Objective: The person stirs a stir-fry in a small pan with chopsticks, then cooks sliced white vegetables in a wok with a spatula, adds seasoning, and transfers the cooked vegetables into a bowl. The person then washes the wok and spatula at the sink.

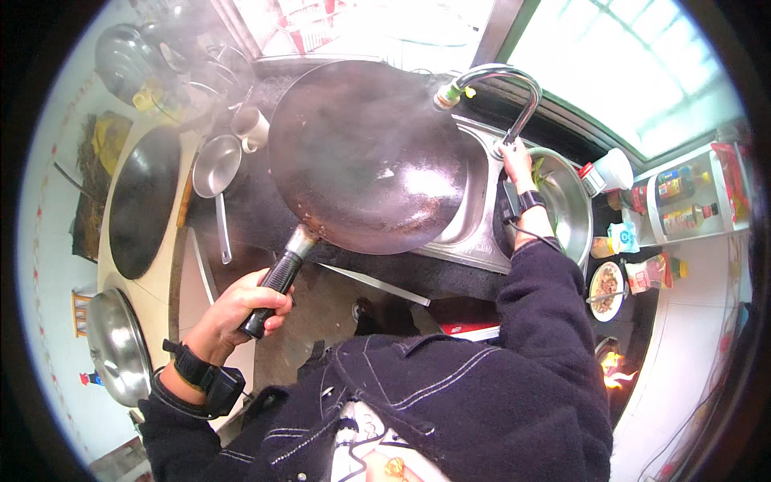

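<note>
My left hand [256, 304] grips the black handle [278, 288] of a large dark wok [361, 162]. The wok is held over the stainless steel sink [476, 241], and steam hangs above it. Its inside is wet and shiny on the near right. A chrome gooseneck faucet [530, 90] arches over the wok's far right rim. At the faucet's base is my right hand [517, 161], its fingers closed around the lower part. Whether water runs from the spout is not clear. A steel basin [569, 202] with something green inside stands just right of that hand.
A burner flame [615, 370] burns at the lower right, near a plate of chopped food [605, 289]. Bottles [677, 184] stand on a rack at right. To the left are a steel ladle [218, 169], a mug [252, 128], a dark round pan or lid [146, 202] and a metal lid [117, 346].
</note>
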Tool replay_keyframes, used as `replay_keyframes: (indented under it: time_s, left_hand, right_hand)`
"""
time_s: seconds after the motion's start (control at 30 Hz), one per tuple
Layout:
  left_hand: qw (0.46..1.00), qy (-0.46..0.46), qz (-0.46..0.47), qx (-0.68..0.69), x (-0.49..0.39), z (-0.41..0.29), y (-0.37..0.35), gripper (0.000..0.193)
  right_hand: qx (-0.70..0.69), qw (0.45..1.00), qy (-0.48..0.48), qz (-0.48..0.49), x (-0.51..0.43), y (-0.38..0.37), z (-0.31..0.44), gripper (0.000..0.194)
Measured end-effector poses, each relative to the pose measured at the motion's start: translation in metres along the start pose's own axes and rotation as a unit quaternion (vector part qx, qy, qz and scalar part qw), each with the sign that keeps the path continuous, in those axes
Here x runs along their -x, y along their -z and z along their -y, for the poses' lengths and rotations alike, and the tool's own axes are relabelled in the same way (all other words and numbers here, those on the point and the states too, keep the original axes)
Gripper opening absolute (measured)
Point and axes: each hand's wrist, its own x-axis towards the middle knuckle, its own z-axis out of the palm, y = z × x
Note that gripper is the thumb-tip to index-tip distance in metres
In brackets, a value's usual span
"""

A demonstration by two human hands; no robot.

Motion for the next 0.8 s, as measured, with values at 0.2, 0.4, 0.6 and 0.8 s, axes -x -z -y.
replay_keyframes:
  time_s: [0.2, 0.4, 0.6, 0.8]
  left_hand:
    - [0.999, 0.019, 0.038, 0.013, -0.021, -0.006, 0.001, 0.025]
    - [0.997, 0.034, 0.066, 0.012, -0.008, 0.000, 0.020, 0.024]
    - [0.993, 0.059, 0.107, 0.006, -0.012, 0.006, 0.037, 0.023]
    - [0.985, 0.035, 0.157, -0.068, -0.041, -0.012, 0.097, 0.019]
  right_hand:
    - [-0.029, 0.999, 0.039, -0.018, 0.037, -0.003, 0.032, 0.040]
    - [-0.192, 0.938, 0.212, 0.196, 0.093, 0.051, 0.181, 0.026]
    - [-0.048, 0.824, 0.461, 0.326, 0.091, 0.006, 0.361, 0.025]
    - [0.115, 0.785, 0.492, 0.358, 0.040, -0.174, 0.482, 0.024]
